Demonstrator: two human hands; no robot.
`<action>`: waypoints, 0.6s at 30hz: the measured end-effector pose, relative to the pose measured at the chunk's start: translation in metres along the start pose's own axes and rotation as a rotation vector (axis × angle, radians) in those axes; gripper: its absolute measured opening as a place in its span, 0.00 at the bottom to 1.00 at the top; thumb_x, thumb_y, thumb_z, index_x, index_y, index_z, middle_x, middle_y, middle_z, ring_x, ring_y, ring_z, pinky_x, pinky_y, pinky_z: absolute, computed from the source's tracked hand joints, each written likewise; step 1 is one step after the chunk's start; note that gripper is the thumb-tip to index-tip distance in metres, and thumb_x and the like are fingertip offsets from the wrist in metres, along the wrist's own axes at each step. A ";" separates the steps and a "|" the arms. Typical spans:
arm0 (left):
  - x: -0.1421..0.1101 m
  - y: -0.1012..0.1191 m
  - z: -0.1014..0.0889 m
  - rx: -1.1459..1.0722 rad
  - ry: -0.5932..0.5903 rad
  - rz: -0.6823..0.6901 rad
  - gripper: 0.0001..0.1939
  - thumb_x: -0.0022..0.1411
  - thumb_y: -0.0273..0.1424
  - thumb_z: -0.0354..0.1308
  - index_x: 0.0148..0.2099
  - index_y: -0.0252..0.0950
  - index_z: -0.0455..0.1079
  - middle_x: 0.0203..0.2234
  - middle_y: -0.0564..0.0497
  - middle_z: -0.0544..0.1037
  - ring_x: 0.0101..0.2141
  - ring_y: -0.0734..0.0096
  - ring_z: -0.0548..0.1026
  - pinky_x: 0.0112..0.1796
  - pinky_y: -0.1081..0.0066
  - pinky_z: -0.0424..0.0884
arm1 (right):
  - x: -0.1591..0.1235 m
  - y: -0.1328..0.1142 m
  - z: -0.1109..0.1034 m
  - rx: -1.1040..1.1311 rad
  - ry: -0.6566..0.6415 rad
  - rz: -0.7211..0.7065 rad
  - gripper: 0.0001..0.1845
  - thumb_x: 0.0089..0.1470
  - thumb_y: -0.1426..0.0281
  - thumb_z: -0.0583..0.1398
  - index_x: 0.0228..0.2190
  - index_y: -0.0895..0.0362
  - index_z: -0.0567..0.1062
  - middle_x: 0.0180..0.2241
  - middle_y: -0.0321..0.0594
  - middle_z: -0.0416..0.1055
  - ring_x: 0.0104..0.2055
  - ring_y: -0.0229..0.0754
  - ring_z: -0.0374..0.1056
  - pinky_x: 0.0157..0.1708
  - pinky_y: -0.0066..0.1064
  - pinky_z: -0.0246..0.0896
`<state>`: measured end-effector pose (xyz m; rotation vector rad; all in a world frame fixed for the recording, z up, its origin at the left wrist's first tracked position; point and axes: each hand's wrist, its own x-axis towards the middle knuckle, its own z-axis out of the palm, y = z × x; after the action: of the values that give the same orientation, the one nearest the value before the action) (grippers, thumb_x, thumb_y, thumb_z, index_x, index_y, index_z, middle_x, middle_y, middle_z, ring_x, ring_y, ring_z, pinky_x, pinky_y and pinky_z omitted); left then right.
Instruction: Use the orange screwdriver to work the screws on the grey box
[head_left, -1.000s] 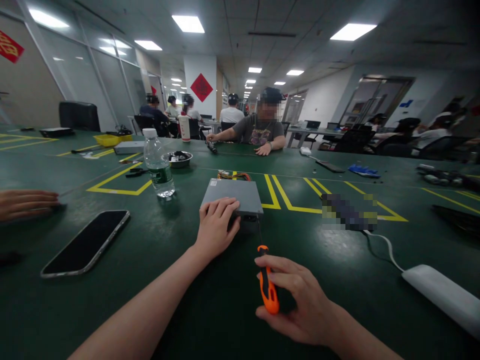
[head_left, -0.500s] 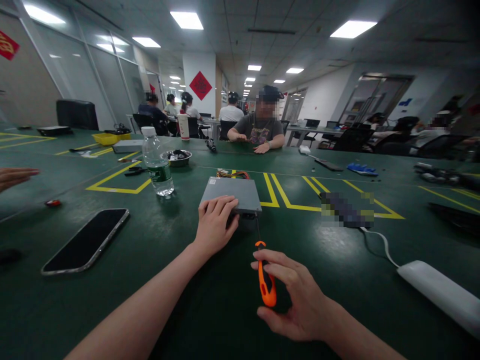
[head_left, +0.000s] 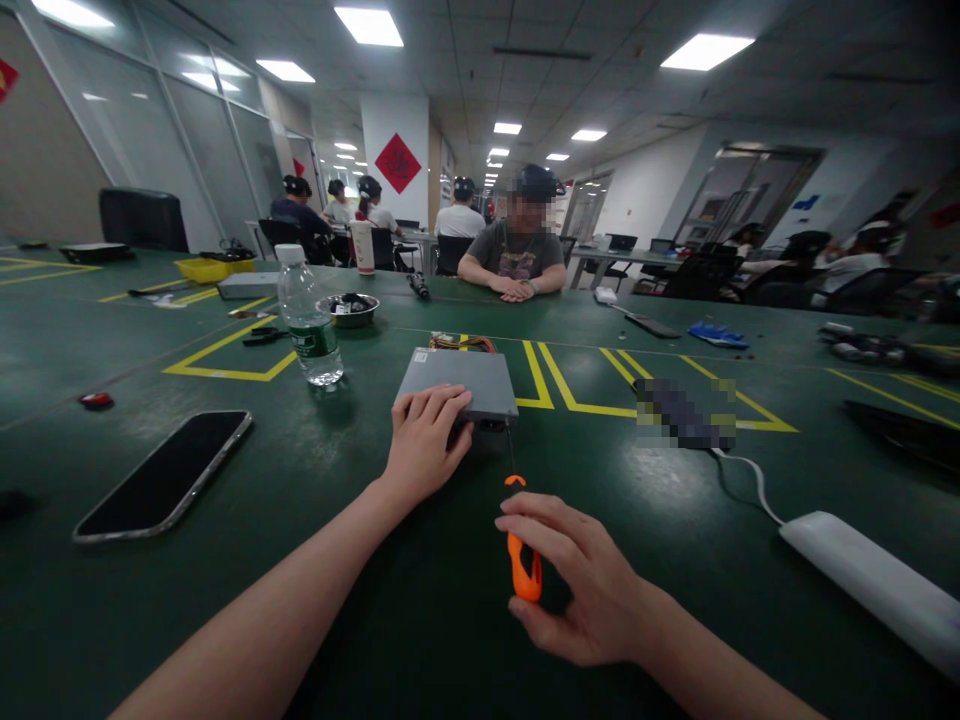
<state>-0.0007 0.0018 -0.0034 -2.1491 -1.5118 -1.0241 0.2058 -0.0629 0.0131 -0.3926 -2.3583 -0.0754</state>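
A grey metal computer power supply lies flat on the green table, its coloured cables at the far side. My left hand grips its near left part, fingers over the top and thumb at the front face. An orange and black screwdriver points away from me, its tip at the right end of that front face. The fingers of my right hand are around its handle, thumb near the butt end. Whether the tip sits in a screw is too small to tell.
Left of the power supply stand a water bottle and a metal bowl; a phone lies nearer. At right, a cable joins a dark blurred device to a white block. A person sits opposite.
My right hand's fingers have shifted around the screwdriver handle, which has turned slightly. The person opposite has brought their hands together. A hand at the left edge has gone from view.
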 end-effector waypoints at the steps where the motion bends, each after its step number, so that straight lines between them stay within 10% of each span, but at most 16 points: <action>1: 0.000 0.000 0.000 0.000 0.001 0.000 0.15 0.61 0.32 0.51 0.51 0.42 0.63 0.50 0.51 0.71 0.51 0.62 0.64 0.49 0.58 0.53 | 0.001 0.000 -0.001 -0.038 -0.025 -0.016 0.18 0.58 0.63 0.50 0.46 0.61 0.63 0.41 0.53 0.68 0.42 0.46 0.69 0.36 0.36 0.69; 18: 0.000 0.000 0.001 -0.014 0.002 -0.007 0.15 0.61 0.33 0.50 0.51 0.42 0.63 0.50 0.50 0.71 0.51 0.61 0.65 0.49 0.58 0.53 | 0.005 -0.002 0.004 -0.098 0.056 -0.042 0.16 0.58 0.60 0.54 0.42 0.60 0.65 0.38 0.51 0.71 0.36 0.44 0.71 0.32 0.33 0.69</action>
<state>-0.0002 0.0021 -0.0045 -2.1529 -1.5161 -1.0422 0.1994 -0.0635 0.0137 -0.3830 -2.3140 -0.2205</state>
